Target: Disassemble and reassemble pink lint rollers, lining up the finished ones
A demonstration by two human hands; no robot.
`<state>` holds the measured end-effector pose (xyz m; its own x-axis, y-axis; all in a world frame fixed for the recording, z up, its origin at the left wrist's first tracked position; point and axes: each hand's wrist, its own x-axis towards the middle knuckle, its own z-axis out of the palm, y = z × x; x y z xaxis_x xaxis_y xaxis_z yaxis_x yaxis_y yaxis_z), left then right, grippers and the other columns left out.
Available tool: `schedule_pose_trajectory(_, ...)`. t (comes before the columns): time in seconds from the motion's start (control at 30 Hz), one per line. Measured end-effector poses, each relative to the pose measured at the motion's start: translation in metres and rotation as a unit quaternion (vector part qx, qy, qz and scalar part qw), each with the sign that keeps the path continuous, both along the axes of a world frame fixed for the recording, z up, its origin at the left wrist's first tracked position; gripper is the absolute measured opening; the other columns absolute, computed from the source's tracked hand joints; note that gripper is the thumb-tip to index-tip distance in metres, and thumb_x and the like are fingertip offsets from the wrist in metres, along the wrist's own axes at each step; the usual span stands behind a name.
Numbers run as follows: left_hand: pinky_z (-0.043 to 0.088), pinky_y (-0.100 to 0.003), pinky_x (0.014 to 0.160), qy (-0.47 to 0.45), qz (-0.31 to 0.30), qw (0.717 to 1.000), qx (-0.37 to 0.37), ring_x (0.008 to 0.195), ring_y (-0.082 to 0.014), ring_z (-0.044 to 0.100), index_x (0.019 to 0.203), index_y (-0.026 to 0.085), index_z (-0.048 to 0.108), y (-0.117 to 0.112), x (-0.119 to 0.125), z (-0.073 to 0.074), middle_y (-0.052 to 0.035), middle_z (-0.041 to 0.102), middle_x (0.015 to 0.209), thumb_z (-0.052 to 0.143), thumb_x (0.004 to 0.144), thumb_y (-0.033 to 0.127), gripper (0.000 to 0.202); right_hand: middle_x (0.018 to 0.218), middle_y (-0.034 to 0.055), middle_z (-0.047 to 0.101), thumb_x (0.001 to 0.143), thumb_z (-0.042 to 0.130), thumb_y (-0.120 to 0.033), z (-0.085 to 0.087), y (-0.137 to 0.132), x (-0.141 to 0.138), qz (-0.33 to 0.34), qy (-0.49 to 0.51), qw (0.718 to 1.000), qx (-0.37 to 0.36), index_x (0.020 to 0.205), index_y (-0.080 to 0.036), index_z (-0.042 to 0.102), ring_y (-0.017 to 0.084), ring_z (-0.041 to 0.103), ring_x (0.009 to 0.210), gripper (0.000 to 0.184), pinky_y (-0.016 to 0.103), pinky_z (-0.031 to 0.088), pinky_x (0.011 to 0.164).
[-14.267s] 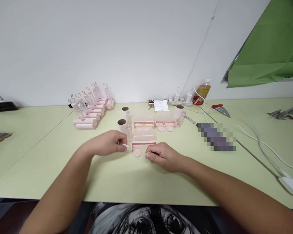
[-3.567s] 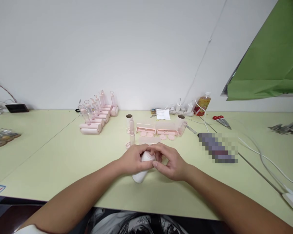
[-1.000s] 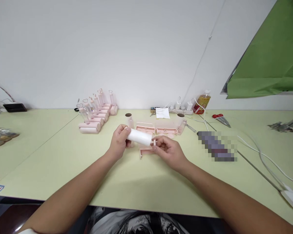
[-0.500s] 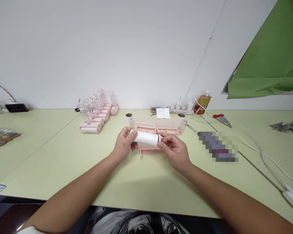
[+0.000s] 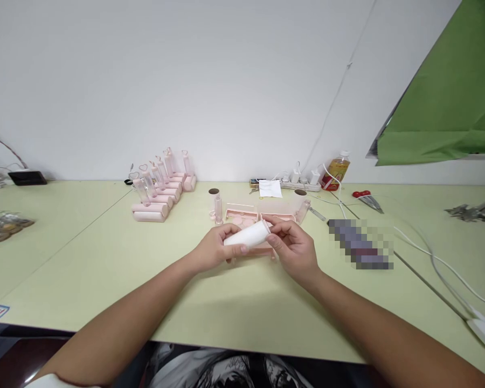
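Observation:
Above the desk I hold a white lint roll [image 5: 246, 235], tilted so that its right end is higher. My left hand [image 5: 214, 248] is wrapped round the roll's left part, thumb along the near side. My right hand [image 5: 295, 250] has its thumb and fingers closed at the right end, where a pinkish rim shows; the fingers partly hide this end. Just behind and below the roll lies an open pink case [image 5: 242, 214], partly covered by my hands. A small clear and pink handle piece [image 5: 219, 209] stands behind my left hand.
Two rolls with brown cores, a left roll [image 5: 214, 199] and a right roll [image 5: 300, 198], stand behind. Several pink lint rollers [image 5: 151, 210] form a row at left. A power strip [image 5: 303, 183], a drink bottle [image 5: 337, 171], red-handled cutters [image 5: 367, 200] and cables lie right.
The roll has turned from nearly level to tilted, its right end up. My left hand has shifted lower, its thumb now along the near side. The handle piece behind it shows more.

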<state>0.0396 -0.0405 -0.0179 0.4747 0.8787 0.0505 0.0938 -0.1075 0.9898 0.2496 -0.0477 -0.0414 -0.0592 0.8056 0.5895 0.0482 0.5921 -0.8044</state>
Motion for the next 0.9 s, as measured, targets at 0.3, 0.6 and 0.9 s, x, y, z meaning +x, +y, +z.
schedule_pose_trajectory(0.3, 0.04, -0.019, 0.049, 0.028, -0.022, 0.999, 0.029, 0.06, -0.0092, 0.049, 0.104, 0.015, 0.058, -0.003, 0.002, -0.001, 0.0008, 0.055, 0.075, 0.074, 0.071, 0.044, 0.047, 0.122, 0.006, 0.048, 0.077, 0.073, -0.028, 0.008, -0.003, -0.004, -0.032, 0.01, 0.997, 0.07, 0.117, -0.03, 0.049, 0.016, 0.056, 0.089, 0.047, 0.033, 0.052, 0.074)
schedule_pose_trajectory(0.6, 0.047, -0.026, 0.061, 0.067, -0.046, 0.993, 0.091, 0.077, -0.0172, 0.058, 0.117, 0.019, 0.056, -0.008, -0.001, 0.001, -0.0048, 0.062, 0.094, 0.072, 0.071, 0.042, 0.054, 0.107, 0.0085, 0.06, 0.086, 0.058, -0.035, 0.022, -0.007, 0.003, 0.041, -0.159, 0.985, 0.061, 0.109, -0.026, 0.062, 0.021, 0.058, 0.088, 0.025, 0.035, 0.051, 0.068)
schedule_pose_trajectory(0.9, 0.044, -0.038, 0.093, 0.091, -0.085, 0.974, 0.19, 0.113, -0.0275, 0.054, 0.147, 0.028, 0.024, -0.019, 0.0, 0.006, -0.0104, 0.05, 0.133, 0.07, 0.074, 0.035, 0.086, 0.11, 0.0078, 0.06, 0.086, 0.06, -0.03, 0.018, -0.01, 0.0, 0.11, -0.182, 0.976, 0.045, 0.118, -0.025, 0.056, 0.016, 0.058, 0.08, 0.032, 0.03, 0.049, 0.066)
